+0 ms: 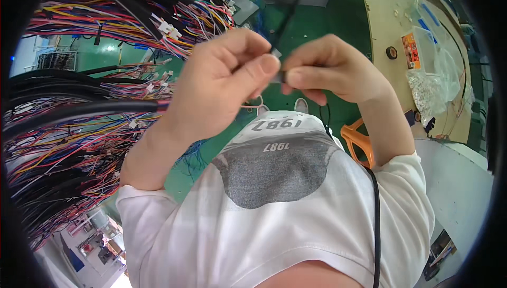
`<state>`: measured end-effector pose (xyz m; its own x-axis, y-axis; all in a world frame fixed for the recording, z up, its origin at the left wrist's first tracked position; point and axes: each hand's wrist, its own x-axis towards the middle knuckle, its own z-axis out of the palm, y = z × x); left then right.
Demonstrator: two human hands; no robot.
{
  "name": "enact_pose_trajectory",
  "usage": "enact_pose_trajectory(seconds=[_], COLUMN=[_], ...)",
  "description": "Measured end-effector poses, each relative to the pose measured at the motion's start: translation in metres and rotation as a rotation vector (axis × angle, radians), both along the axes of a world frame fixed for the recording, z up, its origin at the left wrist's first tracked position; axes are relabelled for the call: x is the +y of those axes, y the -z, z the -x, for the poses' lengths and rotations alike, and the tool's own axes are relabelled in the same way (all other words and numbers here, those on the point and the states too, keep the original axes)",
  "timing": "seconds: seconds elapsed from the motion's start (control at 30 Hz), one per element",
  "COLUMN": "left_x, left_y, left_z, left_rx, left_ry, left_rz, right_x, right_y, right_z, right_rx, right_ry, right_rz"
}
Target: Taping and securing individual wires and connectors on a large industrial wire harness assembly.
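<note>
The head view shows the left hand point(222, 79) and the right hand point(330, 69) both pinched tight on a thin black cable point(288, 16) held up before the chest, which looks light, soft and bendable, best gripped close to its small end piece.

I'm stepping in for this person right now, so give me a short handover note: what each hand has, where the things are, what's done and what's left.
Left hand: fingers pinched shut on the black cable at its small pale end piece.
Right hand: pinching the same spot from the other side.
The cable runs up and away from the hands. Bundles of coloured wires hang to the left; a workbench with a tape roll and plastic bags sits to the right.
Done: cable end in both hands. Left: cannot tell whether the end piece is fully seated.
</note>
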<state>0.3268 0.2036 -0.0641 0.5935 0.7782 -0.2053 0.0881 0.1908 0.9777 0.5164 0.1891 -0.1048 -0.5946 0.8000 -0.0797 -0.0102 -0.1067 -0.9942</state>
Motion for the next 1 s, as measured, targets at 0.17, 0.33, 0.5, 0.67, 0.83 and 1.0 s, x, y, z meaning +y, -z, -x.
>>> enact_pose_trajectory(seconds=[0.17,0.33,0.5,0.67,0.83,1.0], left_x=[0.027,0.022,0.023,0.03,0.033,0.037], left_y=[-0.015,-0.013,-0.001,0.007,0.01,0.014], left_z=[0.011,-0.013,-0.017,-0.005,-0.002,-0.011], left_rx=[-0.208,-0.088,-0.018,0.145,0.141,0.188], left_ry=[-0.205,-0.228,-0.291,-0.352,-0.377,-0.403], left_rz=[0.005,-0.047,-0.263,-0.427,-0.381,-0.504], right_x=[-0.019,-0.016,-0.003,-0.002,-0.001,0.013], right_y=[0.101,0.139,0.161,0.177,0.142,0.135], right_z=[-0.042,0.011,0.066,0.054,0.059,0.107], right_rx=[-0.193,-0.363,-0.348,-0.332,-0.27,-0.382], right_ry=[0.419,0.276,0.303,0.226,0.331,0.445], right_rz=[0.189,-0.388,-0.691,-0.514,-0.612,-0.856])
